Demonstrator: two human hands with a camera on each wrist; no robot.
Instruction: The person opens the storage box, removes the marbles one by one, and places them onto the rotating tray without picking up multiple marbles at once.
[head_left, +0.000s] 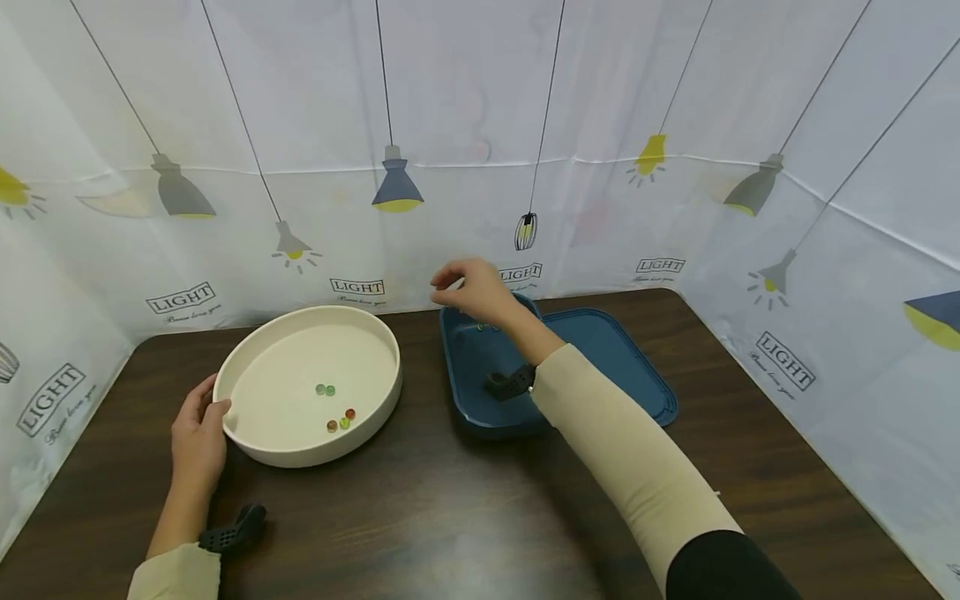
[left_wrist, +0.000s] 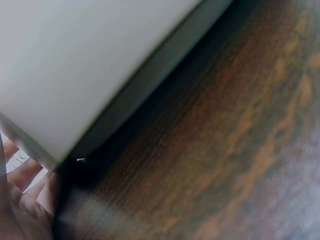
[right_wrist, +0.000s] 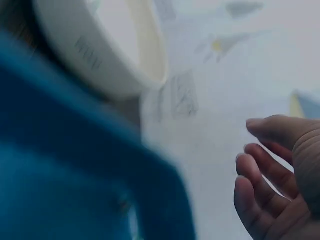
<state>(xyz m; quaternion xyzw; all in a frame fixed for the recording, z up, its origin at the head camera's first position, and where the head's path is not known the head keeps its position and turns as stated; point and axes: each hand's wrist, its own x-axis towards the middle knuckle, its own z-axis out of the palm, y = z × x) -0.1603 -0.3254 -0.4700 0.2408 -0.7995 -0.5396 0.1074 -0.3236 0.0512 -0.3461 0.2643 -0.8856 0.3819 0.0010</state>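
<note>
My left hand (head_left: 198, 437) grips the left rim of a round cream dish (head_left: 300, 333), thumb over the edge and fingers along the outer wall. Two green marbles (head_left: 325, 390) lie side by side on the dish floor. Closer to its front sit a red marble (head_left: 350, 413), a brownish one (head_left: 332, 426) and a yellow-green one (head_left: 344, 423). Over the back of a blue box (head_left: 468, 387) hovers my right hand (head_left: 476, 290). Its fingers (right_wrist: 252, 165) are loosely bent, with nothing showing between them and the thumb. Small greenish marbles (head_left: 482, 327) lie below it in the box.
A flat blue tray or lid (head_left: 630, 367) lies to the right of the box, partly behind my right forearm. The dark wooden table (head_left: 420, 517) ends at a white curtain (head_left: 450, 83) printed with lamps, which hangs along the back and sides.
</note>
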